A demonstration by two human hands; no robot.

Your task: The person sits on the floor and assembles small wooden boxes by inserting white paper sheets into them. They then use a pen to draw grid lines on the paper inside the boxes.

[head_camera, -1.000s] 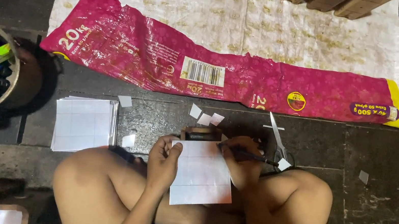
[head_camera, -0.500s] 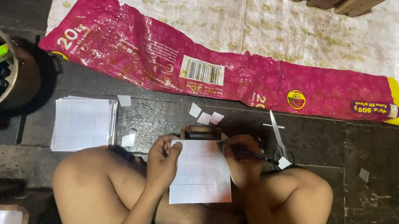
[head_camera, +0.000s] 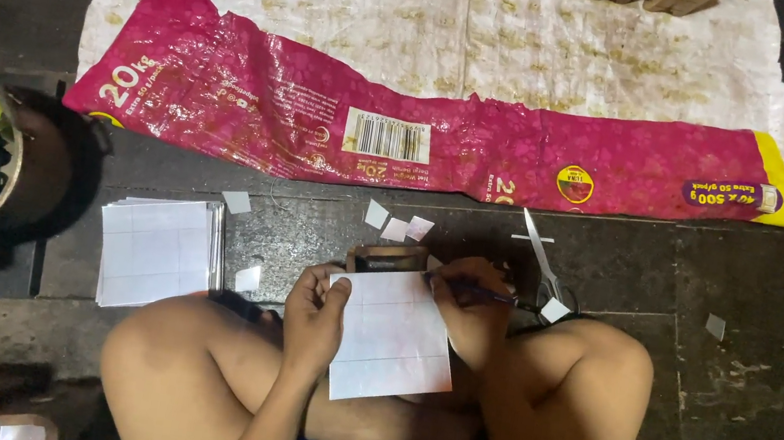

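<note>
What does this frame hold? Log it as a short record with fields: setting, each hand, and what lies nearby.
setting: person seated cross-legged on a dark stone floor
left hand: pressing down the left edge of a white gridded sheet
right hand: holding a dark pen at the sheet's top right
scissors: on the floor, right of the hands, untouched
paper stack: left of the knees
cut paper bits: scattered ahead of the hands
pink sack: flat, further ahead
bucket: far left, holding tools
</note>
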